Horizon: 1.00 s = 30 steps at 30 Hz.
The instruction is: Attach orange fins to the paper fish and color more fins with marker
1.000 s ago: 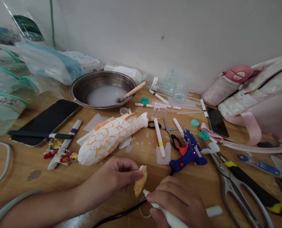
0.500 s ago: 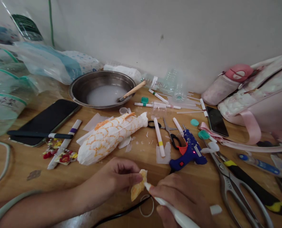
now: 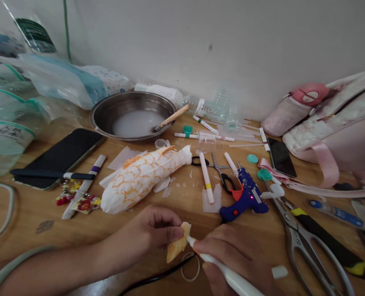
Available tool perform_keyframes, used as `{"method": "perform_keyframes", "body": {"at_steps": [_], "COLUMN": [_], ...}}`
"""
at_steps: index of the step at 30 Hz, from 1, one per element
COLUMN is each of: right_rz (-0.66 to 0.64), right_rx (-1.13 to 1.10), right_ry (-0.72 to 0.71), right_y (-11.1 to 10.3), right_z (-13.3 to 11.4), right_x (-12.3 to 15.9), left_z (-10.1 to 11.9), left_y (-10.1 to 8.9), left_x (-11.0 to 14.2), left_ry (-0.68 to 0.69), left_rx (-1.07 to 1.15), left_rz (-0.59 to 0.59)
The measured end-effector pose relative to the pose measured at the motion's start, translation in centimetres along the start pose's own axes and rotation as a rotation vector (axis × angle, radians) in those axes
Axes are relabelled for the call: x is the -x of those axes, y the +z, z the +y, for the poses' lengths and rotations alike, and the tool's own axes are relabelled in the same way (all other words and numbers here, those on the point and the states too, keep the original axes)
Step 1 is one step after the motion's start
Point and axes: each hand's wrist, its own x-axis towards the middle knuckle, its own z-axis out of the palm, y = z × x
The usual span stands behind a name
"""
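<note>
Between the thumb and fingers of my left hand [image 3: 159,232] is a small paper tail fin [image 3: 177,246], coloured yellow-orange with a whitish upper edge. My right hand [image 3: 236,259] grips a white marker [image 3: 228,273] with an orange band, and its tip touches the fin's right edge. Beyond my left hand lies a white paper fish [image 3: 142,176] with orange scale lines and an orange back fin. A marker cap [image 3: 279,271] rests right of my right hand. Under the hands run a black cord [image 3: 160,276] and a pale ring [image 3: 190,267].
A blue glue gun [image 3: 245,193] with a lit red light lies beyond my right hand, near black scissors [image 3: 217,166]. Large metal shears [image 3: 296,234] are at the right. A steel bowl [image 3: 97,123] of milky liquid holds a brush [image 3: 173,116]. A phone [image 3: 59,154] lies left.
The paper fin has tilted slightly, its lower end shifting a little left. The marker tip stays against its edge, and both hands are nearly where they were.
</note>
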Motion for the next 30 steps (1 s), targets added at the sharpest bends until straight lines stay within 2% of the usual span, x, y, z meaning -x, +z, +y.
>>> {"method": "perform_keyframes", "body": {"at_steps": [4,7,13,16,19,30], "right_rz": [0.066,0.018,0.071,0.094,0.040,0.072], "right_rx": [-0.001,-0.002,-0.029,-0.039,-0.046,-0.023], "right_ry": [0.035,0.010,0.084,0.082,0.068,0.060], "right_y": [-0.1,-0.1,0.6,1.0,1.0,1.0], "right_z": [-0.1,-0.1,0.0,0.1,0.2,0.1], "right_x": [0.1,0.0,1.0,1.4,1.4,1.3], "left_z": [0.2,0.1,-0.2,-0.2,-0.1,-0.2], "left_y": [0.1,0.1,0.0,0.0,0.0,0.1], "left_x": [0.1,0.0,-0.2,-0.1,0.0,0.1], "left_ry": [-0.030,-0.020,0.002,0.009,0.009,0.014], "left_rx": [-0.028,-0.043,-0.049,-0.027,-0.033,-0.052], "left_rz": [0.012,0.012,-0.011,-0.009,-0.002,0.013]}}
